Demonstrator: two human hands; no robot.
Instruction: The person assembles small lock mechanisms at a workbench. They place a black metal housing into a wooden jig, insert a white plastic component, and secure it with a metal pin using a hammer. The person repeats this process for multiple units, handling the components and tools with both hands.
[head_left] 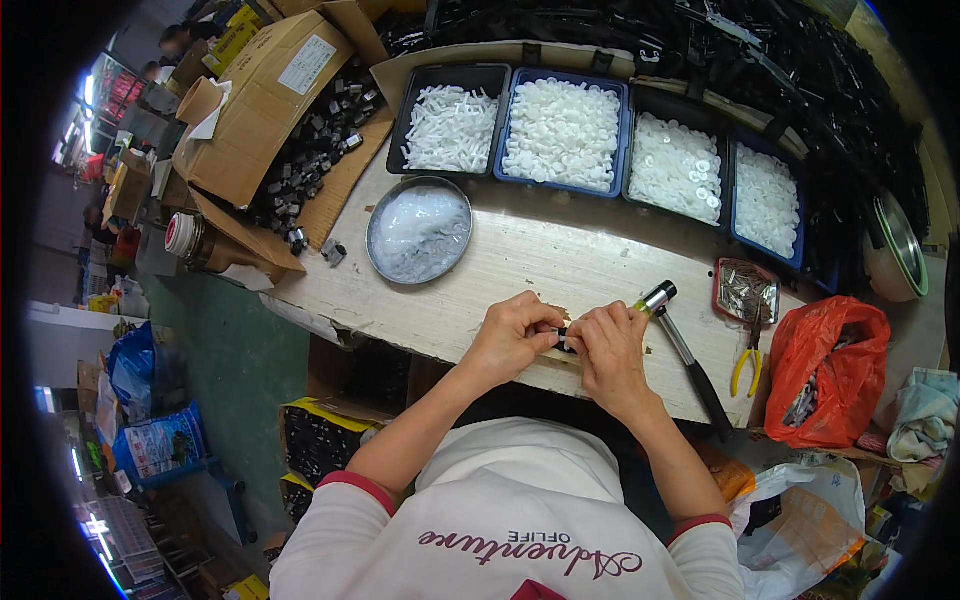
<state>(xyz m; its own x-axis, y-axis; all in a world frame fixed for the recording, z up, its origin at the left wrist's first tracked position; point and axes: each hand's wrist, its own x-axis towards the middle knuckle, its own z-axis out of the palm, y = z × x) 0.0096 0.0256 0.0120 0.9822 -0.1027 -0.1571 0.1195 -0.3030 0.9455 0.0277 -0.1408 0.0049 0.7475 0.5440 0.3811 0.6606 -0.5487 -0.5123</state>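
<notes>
At the front edge of the pale worktable (pixel 520 255), both hands meet over a small black part (pixel 562 338) with a bit of white on it. My left hand (pixel 508 343) pinches its left side between thumb and fingers. Closed over the other side is my right hand (pixel 614 352), whose fingers hide most of the part. Just right of that hand lies a hammer (pixel 690 362) with a black grip, its head pointing up the table. Pliers with yellow handles (pixel 746 370) rest further right, against a small red tray of metal pins (pixel 730 308).
Along the back stand black and blue trays (pixel 560 186) of small white plastic parts. A round metal dish (pixel 372 250) holds a whitish translucent mass. Left is a cardboard box (pixel 270 90) spilling black-and-metal pieces (pixel 310 175); right, a red plastic bag (pixel 860 350). Black parts (pixel 800 80) pile up behind.
</notes>
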